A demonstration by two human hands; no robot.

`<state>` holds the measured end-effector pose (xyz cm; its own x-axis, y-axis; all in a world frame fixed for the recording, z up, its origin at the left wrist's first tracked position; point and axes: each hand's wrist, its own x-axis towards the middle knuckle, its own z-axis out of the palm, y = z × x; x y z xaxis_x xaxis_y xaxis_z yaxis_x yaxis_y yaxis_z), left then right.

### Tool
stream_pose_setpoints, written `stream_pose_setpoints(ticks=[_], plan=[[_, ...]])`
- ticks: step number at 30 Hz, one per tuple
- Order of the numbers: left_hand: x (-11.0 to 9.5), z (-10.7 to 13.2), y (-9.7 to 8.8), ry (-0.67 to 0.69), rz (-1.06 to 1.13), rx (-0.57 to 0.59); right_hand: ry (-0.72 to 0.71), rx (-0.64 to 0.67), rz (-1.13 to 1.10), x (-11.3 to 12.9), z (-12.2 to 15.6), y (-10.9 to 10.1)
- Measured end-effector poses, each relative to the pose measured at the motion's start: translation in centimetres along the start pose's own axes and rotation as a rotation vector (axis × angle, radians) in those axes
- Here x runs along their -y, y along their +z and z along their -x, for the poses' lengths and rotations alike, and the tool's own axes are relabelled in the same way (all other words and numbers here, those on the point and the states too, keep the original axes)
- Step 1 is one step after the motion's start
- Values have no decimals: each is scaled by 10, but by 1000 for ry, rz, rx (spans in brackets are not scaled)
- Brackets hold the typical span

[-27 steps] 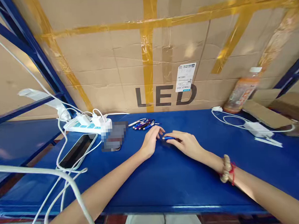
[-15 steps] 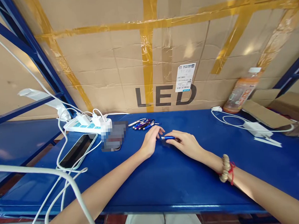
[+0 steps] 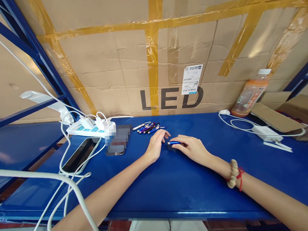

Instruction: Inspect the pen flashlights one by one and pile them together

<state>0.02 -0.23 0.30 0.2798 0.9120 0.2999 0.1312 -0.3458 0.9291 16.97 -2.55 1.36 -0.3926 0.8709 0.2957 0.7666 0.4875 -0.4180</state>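
My right hand (image 3: 191, 147) holds a small blue flashlight (image 3: 174, 142) between thumb and fingers, just above the blue tabletop. Its silver end points left, and my fingers cover the other end. To the left, my left hand (image 3: 155, 146) rests on its side with loosely curved fingers and nothing in them; a small gap parts it from the flashlight. Behind my left hand lies a group of several slim metal flashlights (image 3: 148, 128) in blue, purple, black and silver, some with wrist loops.
At left are a white power strip (image 3: 93, 130) with plugs, a phone (image 3: 81, 155), a blurred dark item (image 3: 119, 140) and looping white cables (image 3: 69, 180). At right stand an orange drink bottle (image 3: 251, 95), a white adapter (image 3: 267, 133) and an opened carton (image 3: 298, 108). A large cardboard box (image 3: 131, 68) lines the back.
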Motion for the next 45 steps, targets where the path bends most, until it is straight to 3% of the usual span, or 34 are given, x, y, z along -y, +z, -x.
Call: stream_pose_setpoints(ticks=[15, 45], plan=[[3, -1, 0, 15, 6, -18, 41, 14, -7, 2, 1, 0], [0, 0, 1, -11, -34, -38, -48, 16, 66, 3, 4, -5]])
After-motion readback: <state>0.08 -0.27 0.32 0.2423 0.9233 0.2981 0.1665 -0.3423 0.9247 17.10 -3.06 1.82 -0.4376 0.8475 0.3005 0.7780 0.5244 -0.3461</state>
